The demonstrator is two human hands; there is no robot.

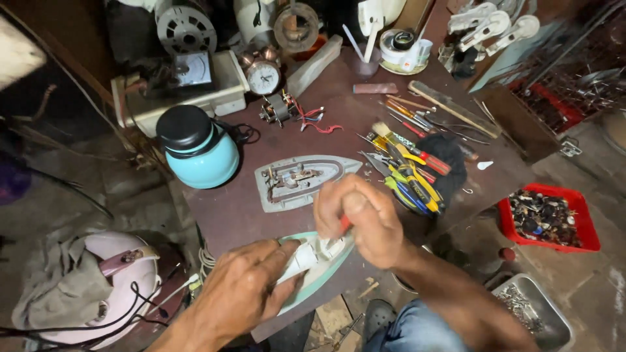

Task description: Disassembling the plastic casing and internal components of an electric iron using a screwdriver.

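Left hand (244, 290) clamps down on a white and pale green iron housing (313, 261) at the near edge of the table (222, 215), fingers wrapped over its top. Right hand (358, 218) is closed in a fist around a red-handled tool (344, 223), tip pressed into the housing; tool shaft mostly hidden by the fingers. Person's knee in blue jeans (417, 329) shows below. Just beyond the hands lies a grey metal iron soleplate (300, 179), flat, inner side up, wiring parts on it. To its right, a pile of pliers and screwdrivers (407, 176) with yellow, blue and red grips, partly on a black cloth. To its left, a teal kettle (199, 150) with black lid, upright. Farther back: a small motor with red wires (280, 109), a twin-bell alarm clock (263, 75), a white meter box (189, 81). Off the table on the right, a red tray (583, 225) of small parts; left, a pink appliance (111, 287) on the floor.
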